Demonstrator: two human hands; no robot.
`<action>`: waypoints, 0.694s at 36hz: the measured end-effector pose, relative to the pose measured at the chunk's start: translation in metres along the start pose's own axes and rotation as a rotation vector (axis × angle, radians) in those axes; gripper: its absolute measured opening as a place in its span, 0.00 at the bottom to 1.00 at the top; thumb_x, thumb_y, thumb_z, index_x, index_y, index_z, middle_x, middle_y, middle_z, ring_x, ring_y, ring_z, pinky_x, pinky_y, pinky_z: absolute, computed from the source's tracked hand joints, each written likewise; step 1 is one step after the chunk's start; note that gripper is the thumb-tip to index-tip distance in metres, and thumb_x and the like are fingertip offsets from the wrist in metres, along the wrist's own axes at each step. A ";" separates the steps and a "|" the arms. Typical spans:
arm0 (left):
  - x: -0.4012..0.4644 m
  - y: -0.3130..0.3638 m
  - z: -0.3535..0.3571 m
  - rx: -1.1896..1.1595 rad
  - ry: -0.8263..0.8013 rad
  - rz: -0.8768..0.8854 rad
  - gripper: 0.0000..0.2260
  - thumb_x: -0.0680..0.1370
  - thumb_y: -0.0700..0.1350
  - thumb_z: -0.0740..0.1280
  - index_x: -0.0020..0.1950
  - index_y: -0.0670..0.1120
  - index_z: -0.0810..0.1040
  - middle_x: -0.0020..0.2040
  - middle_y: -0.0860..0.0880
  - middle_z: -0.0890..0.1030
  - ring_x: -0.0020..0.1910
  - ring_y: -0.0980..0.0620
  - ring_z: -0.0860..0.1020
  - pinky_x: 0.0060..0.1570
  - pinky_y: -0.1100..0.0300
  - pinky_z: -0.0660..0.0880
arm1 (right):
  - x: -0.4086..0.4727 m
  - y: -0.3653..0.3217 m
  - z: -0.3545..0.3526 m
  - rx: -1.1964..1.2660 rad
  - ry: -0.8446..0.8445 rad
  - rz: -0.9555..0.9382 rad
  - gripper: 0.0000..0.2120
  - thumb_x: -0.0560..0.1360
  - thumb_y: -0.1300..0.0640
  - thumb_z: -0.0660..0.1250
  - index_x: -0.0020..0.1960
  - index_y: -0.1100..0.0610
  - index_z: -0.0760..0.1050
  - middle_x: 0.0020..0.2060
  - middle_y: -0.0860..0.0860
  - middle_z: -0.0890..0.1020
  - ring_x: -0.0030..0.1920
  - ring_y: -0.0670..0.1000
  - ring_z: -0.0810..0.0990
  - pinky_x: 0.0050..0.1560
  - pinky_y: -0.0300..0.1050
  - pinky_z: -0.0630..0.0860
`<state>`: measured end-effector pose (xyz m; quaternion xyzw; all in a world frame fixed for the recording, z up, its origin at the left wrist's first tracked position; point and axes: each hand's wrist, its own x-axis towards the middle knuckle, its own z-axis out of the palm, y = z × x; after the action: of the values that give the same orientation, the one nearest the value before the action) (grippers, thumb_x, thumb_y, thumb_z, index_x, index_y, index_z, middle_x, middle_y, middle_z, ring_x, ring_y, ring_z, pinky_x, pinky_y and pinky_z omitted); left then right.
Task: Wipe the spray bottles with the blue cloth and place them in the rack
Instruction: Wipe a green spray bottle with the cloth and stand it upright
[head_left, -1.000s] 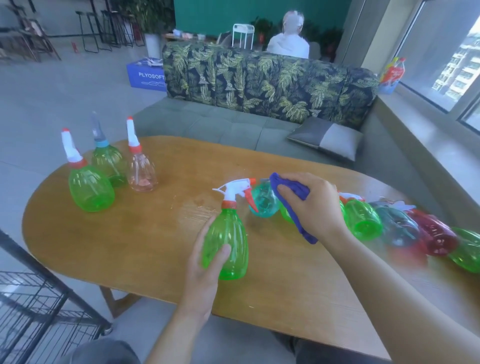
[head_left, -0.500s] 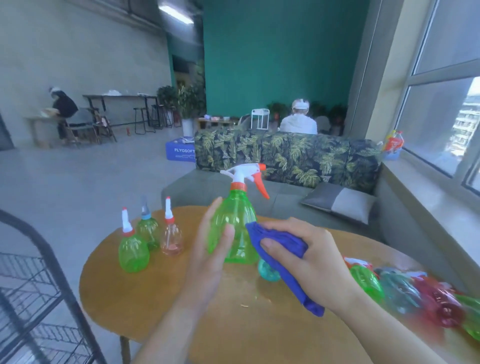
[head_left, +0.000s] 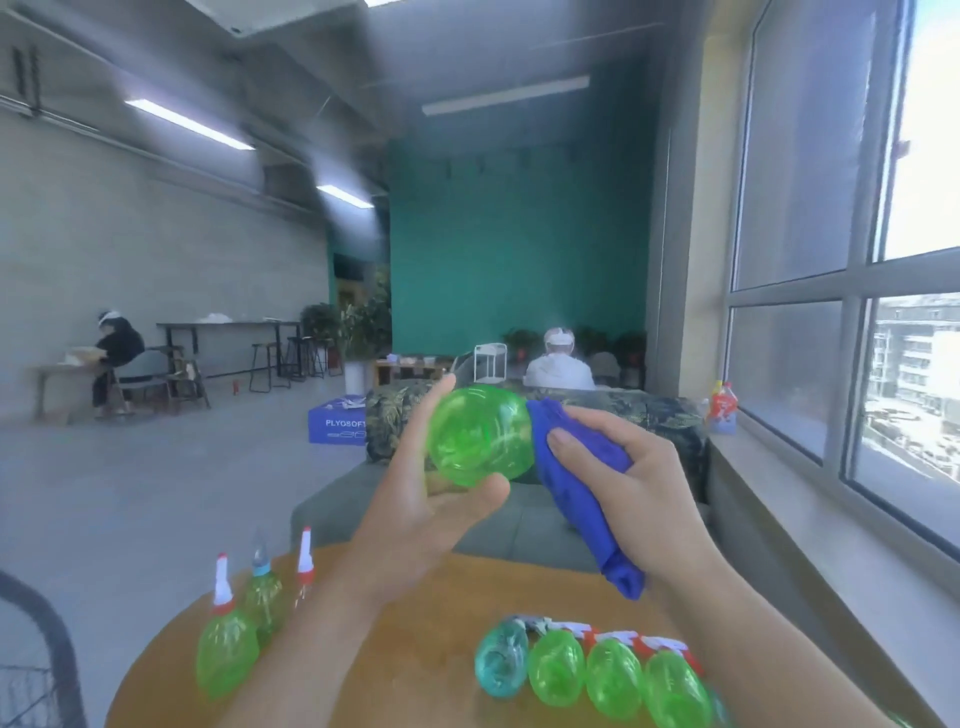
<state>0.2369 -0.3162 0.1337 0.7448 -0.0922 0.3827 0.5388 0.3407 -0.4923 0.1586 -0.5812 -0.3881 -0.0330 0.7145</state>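
My left hand (head_left: 415, 512) holds a green spray bottle (head_left: 480, 435) up in the air, tipped so its round base faces me; its nozzle is hidden behind it. My right hand (head_left: 631, 483) grips the blue cloth (head_left: 576, 483) and presses it against the bottle's right side. Below, a row of lying bottles, one teal (head_left: 501, 660) and three green (head_left: 613, 678), rests on the wooden table (head_left: 431, 623). Three upright bottles (head_left: 228, 652) stand at the table's left. A corner of the black wire rack (head_left: 36, 670) shows at the lower left.
A grey sofa with a leaf-print back (head_left: 644, 415) stands beyond the table. A window ledge (head_left: 779, 478) runs along the right, with a red bottle (head_left: 723, 410) on it. A blue box (head_left: 337, 427) sits on the floor. Two seated people are far off.
I lifted the green bottle off the table and tipped it base-first towards me. The cloth hand came up with it. My view swung upward, away from the tabletop.
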 end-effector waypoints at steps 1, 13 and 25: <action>0.002 0.005 -0.001 0.023 -0.007 0.005 0.48 0.68 0.67 0.82 0.82 0.69 0.62 0.79 0.58 0.74 0.72 0.50 0.80 0.69 0.43 0.79 | 0.000 -0.004 0.000 0.021 0.002 0.000 0.08 0.78 0.56 0.74 0.52 0.43 0.87 0.45 0.48 0.88 0.41 0.47 0.83 0.41 0.47 0.80; 0.020 0.059 -0.013 0.372 0.187 0.268 0.41 0.67 0.45 0.88 0.75 0.62 0.74 0.64 0.57 0.83 0.44 0.61 0.79 0.46 0.67 0.75 | 0.004 -0.049 0.005 0.077 -0.022 -0.107 0.08 0.79 0.58 0.73 0.55 0.48 0.86 0.46 0.49 0.89 0.44 0.47 0.85 0.46 0.44 0.82; 0.035 0.085 -0.022 0.527 0.281 0.425 0.39 0.68 0.49 0.87 0.75 0.62 0.74 0.64 0.55 0.83 0.45 0.59 0.77 0.45 0.64 0.74 | 0.007 -0.091 0.009 -0.606 0.148 -0.817 0.10 0.77 0.51 0.73 0.58 0.44 0.85 0.45 0.40 0.82 0.46 0.43 0.81 0.45 0.47 0.79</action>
<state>0.2039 -0.3216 0.2227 0.7623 -0.0682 0.5955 0.2441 0.2958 -0.5108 0.2363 -0.5590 -0.5050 -0.4616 0.4685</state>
